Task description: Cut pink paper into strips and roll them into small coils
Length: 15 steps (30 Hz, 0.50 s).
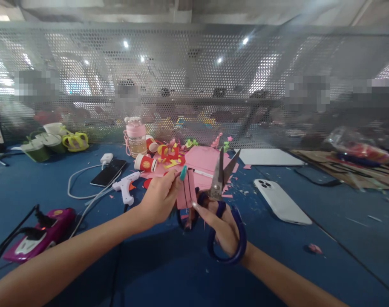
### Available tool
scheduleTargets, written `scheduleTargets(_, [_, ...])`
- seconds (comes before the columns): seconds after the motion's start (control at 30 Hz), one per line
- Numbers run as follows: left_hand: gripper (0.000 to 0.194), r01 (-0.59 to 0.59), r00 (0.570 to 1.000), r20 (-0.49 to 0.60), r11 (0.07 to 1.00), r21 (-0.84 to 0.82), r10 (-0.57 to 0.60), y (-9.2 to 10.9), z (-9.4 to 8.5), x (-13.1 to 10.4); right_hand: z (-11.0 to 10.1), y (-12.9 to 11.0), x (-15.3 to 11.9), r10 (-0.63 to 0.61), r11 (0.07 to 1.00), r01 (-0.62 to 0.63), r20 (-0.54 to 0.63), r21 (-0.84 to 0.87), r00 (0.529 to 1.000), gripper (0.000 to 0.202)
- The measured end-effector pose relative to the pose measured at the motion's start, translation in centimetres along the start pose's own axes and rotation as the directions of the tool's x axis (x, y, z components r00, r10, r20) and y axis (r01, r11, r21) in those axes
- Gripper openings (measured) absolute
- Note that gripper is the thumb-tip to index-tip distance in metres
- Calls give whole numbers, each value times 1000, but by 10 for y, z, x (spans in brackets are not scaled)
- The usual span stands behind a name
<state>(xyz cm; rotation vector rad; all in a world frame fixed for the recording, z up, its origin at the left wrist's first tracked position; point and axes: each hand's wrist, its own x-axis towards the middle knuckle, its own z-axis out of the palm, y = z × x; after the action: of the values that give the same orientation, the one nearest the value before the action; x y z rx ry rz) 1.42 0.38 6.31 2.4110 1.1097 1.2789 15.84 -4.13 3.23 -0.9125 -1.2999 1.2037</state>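
Observation:
My left hand [164,194] pinches a small pink paper piece [187,189] by its upper left edge; dark lines run along the piece. Around my right hand [224,226] hang scissors [217,183] with dark blue handles, their blades apart and pointing up and away. My right index finger reaches to the lower edge of the pink piece. Both blades are clear of the paper in my left hand. Behind my hands lie larger pink paper sheets [200,157] with scraps around them. A red paper cup [145,163] lies on its side left of the sheets.
A white glue gun [125,186], a black phone [108,172] with a cable and a purple power strip [42,234] are at left. A pink bottle [136,138] stands behind. On the right are a white phone [280,200], white paper [269,157] and cardboard [341,170]. A perforated screen [188,76] borders the table.

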Motion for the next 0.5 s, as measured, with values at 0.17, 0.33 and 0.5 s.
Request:
scheduleTargets(0.17, [25, 85, 993, 81, 996, -32, -83, 0, -2, 0, 0, -1, 0, -2, 1000, 3, -56, 14, 998, 24])
scheduleTargets(0.33, [26, 102, 995, 33, 985, -136, -98, -3, 3, -5, 1, 6, -2, -69, 997, 71, -69, 32, 995, 22])
scheduleTargets(0.5, [26, 119, 992, -3, 967, -226, -123, -5, 11, -10, 2, 10, -4, -78, 993, 85, -92, 77, 993, 19])
